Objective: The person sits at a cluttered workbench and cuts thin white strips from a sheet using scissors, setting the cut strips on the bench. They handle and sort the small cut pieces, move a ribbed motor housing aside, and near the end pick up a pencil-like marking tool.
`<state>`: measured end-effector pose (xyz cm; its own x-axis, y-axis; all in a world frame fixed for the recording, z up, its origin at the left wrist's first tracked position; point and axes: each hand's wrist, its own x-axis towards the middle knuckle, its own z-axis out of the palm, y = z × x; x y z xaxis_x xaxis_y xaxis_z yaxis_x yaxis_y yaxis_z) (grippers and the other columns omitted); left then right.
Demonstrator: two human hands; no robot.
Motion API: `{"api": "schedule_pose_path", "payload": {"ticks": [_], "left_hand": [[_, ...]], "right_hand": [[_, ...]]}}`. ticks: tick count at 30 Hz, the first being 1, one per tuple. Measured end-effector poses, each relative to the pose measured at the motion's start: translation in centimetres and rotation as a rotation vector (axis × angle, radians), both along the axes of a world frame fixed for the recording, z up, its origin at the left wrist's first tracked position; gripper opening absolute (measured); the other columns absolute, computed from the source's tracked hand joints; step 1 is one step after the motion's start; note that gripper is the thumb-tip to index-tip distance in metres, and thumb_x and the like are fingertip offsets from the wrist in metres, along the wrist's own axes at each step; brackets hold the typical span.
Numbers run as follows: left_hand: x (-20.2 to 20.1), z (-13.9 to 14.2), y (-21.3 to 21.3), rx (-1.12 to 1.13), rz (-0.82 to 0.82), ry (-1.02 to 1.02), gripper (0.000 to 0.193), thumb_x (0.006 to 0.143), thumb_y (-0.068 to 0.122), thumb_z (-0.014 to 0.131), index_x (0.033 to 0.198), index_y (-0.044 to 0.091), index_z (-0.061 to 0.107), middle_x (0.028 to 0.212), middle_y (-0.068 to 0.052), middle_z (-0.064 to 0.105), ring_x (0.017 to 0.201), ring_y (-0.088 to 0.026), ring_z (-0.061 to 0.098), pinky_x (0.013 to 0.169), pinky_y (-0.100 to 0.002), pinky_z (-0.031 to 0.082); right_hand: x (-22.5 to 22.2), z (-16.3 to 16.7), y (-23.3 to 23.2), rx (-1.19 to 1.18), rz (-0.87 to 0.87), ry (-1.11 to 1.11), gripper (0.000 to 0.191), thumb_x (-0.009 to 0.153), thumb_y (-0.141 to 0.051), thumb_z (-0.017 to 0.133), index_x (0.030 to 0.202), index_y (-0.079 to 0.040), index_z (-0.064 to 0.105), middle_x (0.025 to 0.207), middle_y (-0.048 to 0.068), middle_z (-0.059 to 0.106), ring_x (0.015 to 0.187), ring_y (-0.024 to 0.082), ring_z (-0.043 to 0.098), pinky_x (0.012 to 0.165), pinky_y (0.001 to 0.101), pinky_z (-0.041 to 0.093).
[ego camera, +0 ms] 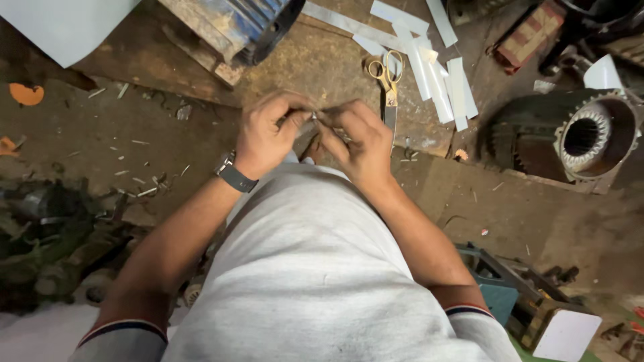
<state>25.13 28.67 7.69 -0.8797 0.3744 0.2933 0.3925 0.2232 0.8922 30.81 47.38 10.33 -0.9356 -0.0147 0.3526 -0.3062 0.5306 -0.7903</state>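
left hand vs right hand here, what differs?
The left hand wears a dark watch at its wrist; the right hand has a bare wrist. The left hand lies farther from the scissors; the right hand sits just below them. Both pinch the same small pale piece between fingertips, above the grey shirt.

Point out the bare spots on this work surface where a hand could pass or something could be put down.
Free: the brown patch between the scissors and the blue motor housing, above the left hand and right hand. Crowded: right of the scissors, the white paper strips; farther right, the motor stator.
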Motion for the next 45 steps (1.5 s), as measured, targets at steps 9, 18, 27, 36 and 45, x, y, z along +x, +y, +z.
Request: {"api": "schedule_pose_path", "payload": {"ticks": [9,18,27,36,45], "left_hand": [[-1.6,1.0,0.7,0.234,-0.063,-0.230,0.017,0.104,0.007,0.065,0.119,0.002,0.064,0.107,-0.009,0.069,0.103,-0.015,0.068,0.090,-0.033,0.057],[-4.4,2.7,-3.8,0.071,-0.077,-0.191,0.024,0.097,0.027,0.072,0.104,0.005,0.070,0.096,-0.009,0.070,0.085,-0.021,0.072,0.075,-0.037,0.057],[-5.1,0.2,-5.9,0.196,-0.152,0.135,0.018,0.100,0.025,0.070,0.111,0.012,0.066,0.110,-0.005,0.070,0.103,-0.027,0.071,0.087,-0.039,0.058],[-5.4,-1.1,-6.9,0.115,-0.014,-0.168,0.040,0.089,0.025,0.080,0.120,0.016,0.057,0.097,-0.002,0.075,0.085,-0.020,0.077,0.067,-0.034,0.060],[-5.6,-1.5,-5.0,0.048,-0.229,-0.051,0.021,0.092,0.017,0.071,0.112,0.012,0.069,0.112,-0.006,0.072,0.106,-0.028,0.069,0.090,-0.039,0.056]], "right_hand": [[-1.8,-0.6,-1.2,-0.519,-0.114,-0.312,0.010,0.099,-0.003,0.071,0.104,0.002,0.063,0.100,0.003,0.068,0.090,0.008,0.064,0.081,0.0249,0.056],[-2.9,1.9,-4.0,-0.202,-0.148,-0.284,0.010,0.099,0.003,0.069,0.108,0.003,0.070,0.102,0.006,0.071,0.091,0.011,0.068,0.082,0.0259,0.056],[-3.0,-0.3,-4.9,-0.427,-0.141,-0.375,0.016,0.096,0.003,0.074,0.097,-0.003,0.059,0.108,0.004,0.068,0.097,0.010,0.062,0.087,0.0250,0.052],[-3.0,-0.3,-6.1,-0.278,-0.118,-0.435,0.028,0.101,-0.005,0.065,0.127,0.002,0.060,0.121,0.007,0.068,0.111,0.012,0.064,0.097,0.0274,0.051],[-2.7,2.2,-6.7,0.189,-0.364,-0.288,0.013,0.099,-0.005,0.074,0.108,0.003,0.069,0.090,0.007,0.074,0.080,0.011,0.071,0.073,0.0261,0.056]]}}
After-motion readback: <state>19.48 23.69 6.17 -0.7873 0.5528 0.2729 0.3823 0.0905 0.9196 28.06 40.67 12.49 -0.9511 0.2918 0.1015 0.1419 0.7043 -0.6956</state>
